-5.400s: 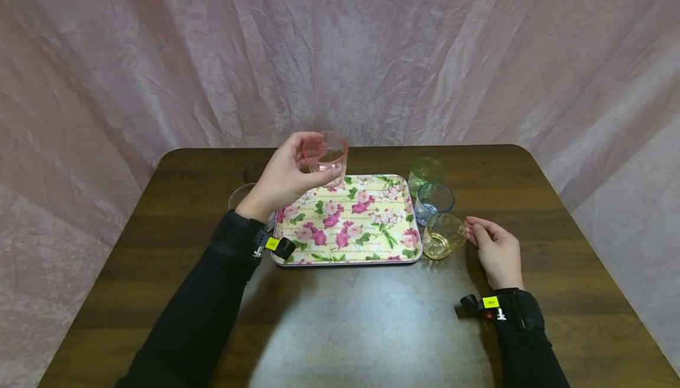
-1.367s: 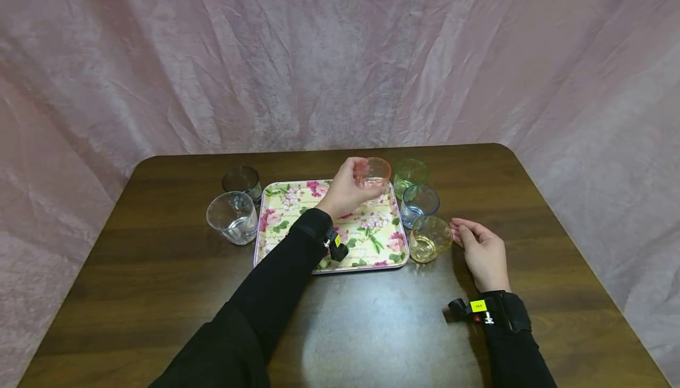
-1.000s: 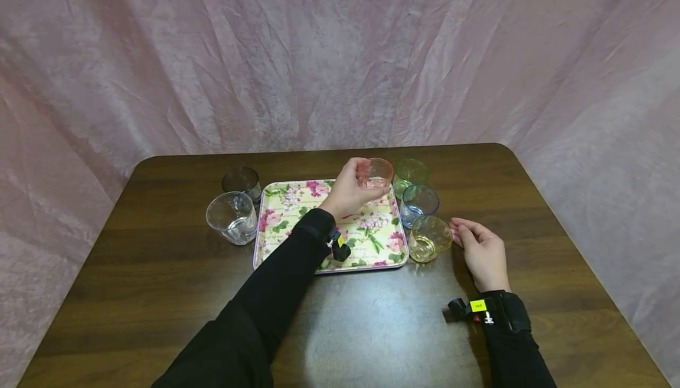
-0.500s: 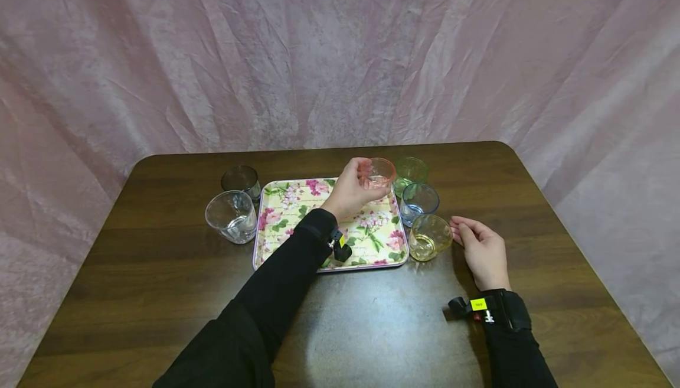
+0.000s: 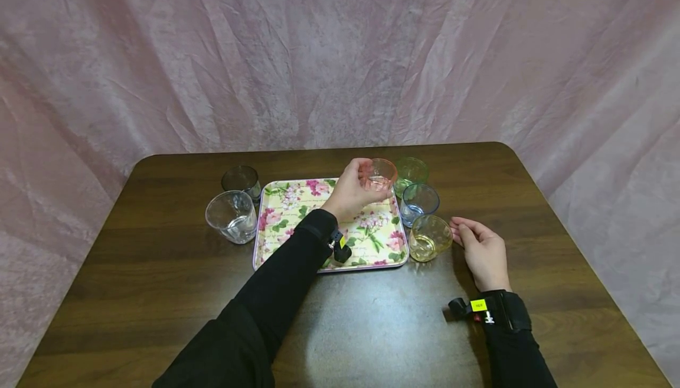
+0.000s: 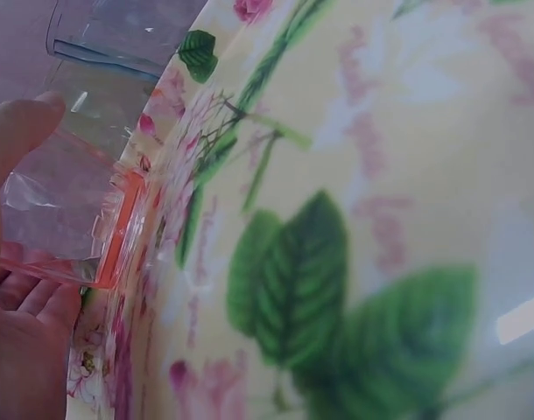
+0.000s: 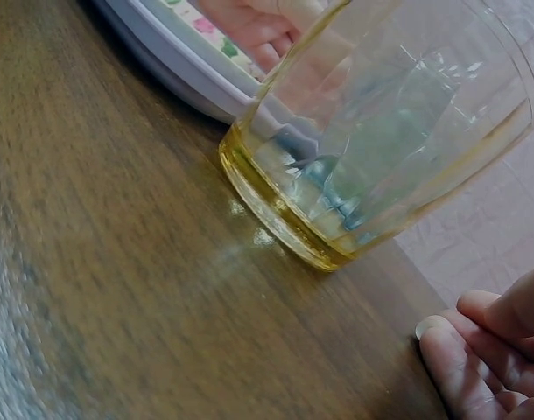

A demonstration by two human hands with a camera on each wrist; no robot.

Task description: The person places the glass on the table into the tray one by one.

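In the head view my left hand [image 5: 350,193] holds a pink-tinted glass [image 5: 383,174] by its sides at the back right corner of the flowered tray [image 5: 278,205]. The left wrist view has this glass's orange-pink base [image 6: 118,236] close over the tray, thumb on one side and fingers on the other. My right hand [image 5: 484,255] rests on the table, fingers loosely curled, right beside a yellow glass [image 5: 430,239]. A narrow gap separates its fingertips [image 7: 438,337] from that glass in the right wrist view. Behind the yellow glass stand a blue glass [image 5: 419,206] and a green glass [image 5: 413,170].
Left of the tray stand a clear glass [image 5: 234,218] and, behind it, a dark grey glass [image 5: 241,180]. The brown wooden table [image 5: 133,281] ends at a pink curtain [image 5: 319,51]. My left forearm crosses the tray.
My left hand has carried the pink glass from over the tray's back left rightward to its back right corner, creeping slightly right lately. My right hand has stayed by the yellow glass.
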